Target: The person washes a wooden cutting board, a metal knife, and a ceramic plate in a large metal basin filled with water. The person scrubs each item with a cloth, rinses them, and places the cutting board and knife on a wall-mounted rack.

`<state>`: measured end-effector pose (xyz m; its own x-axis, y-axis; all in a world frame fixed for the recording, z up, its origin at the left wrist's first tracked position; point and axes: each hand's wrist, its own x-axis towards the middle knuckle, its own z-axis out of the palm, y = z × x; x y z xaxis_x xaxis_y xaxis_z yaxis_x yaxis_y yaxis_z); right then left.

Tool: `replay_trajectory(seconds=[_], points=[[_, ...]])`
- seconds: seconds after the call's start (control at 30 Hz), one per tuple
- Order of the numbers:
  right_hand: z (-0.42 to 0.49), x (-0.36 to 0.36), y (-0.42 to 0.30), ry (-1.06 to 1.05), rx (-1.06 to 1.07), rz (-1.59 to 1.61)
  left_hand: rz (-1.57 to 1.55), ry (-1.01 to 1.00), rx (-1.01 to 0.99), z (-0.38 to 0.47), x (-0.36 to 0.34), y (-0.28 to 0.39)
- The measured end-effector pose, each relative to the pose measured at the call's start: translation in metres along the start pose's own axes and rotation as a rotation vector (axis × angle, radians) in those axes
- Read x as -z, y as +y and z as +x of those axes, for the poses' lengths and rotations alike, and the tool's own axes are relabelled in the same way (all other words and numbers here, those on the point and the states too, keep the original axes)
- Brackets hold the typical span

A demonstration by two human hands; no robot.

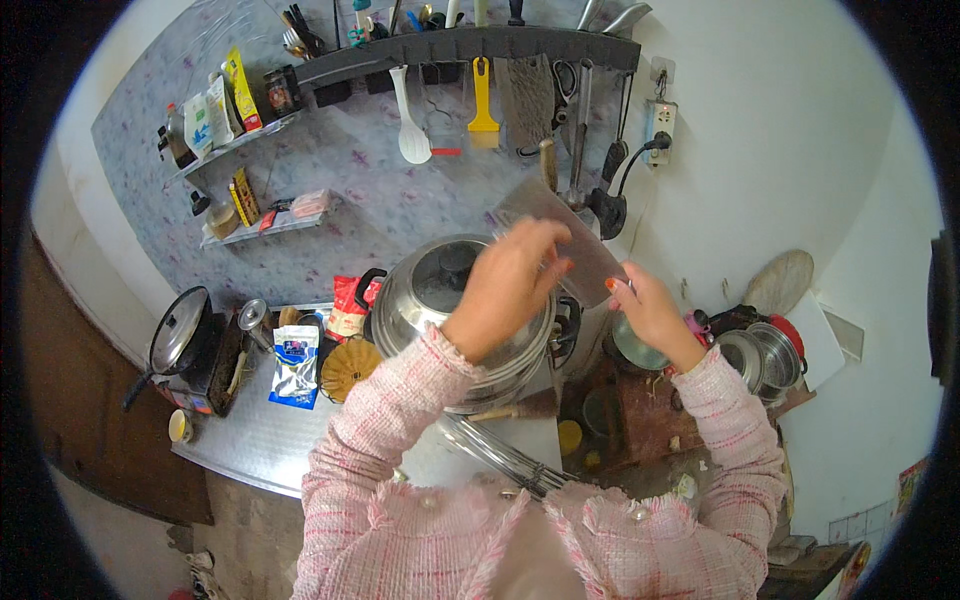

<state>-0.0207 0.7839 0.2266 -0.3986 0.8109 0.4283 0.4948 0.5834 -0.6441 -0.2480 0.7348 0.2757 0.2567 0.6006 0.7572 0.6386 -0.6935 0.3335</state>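
Note:
My right hand (651,313) grips the lower right end of a flat, rectangular, brownish-grey object (581,251) that is held tilted in the air. It resembles a cleaver blade or a thin sheet; which one I cannot tell. My left hand (514,281) is blurred in front of the object's left part, fingers bent and thumb apart, with nothing visible between them. Whether it touches the object is unclear. Below the left hand, a large steel steamer pot (405,315) with a glass-centred lid stands on the metal counter (247,450), partly hidden by my hand and sleeve.
Left of the pot are a wicker basket (351,369), a blue-and-white packet (295,364) and a lidded wok (180,334). Utensils hang from a black wall rack (465,46). At right stand a metal basin (636,343) and stacked steel pots (772,356). Long metal rods (502,454) overhang the counter's front edge.

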Motion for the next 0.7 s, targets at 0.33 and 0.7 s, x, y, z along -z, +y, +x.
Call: replay_trajectory(seconds=[0.33, 0.7], points=[[0.010, 0.048, -0.062, -0.058, 0.371, -0.619, 0.392, -0.276, -0.171, 0.022, 0.020, -0.001], [0.033, 0.083, -0.111, -0.137, 0.486, -0.776, -0.131, -0.282, 0.103, 0.010, -0.003, -0.003]])
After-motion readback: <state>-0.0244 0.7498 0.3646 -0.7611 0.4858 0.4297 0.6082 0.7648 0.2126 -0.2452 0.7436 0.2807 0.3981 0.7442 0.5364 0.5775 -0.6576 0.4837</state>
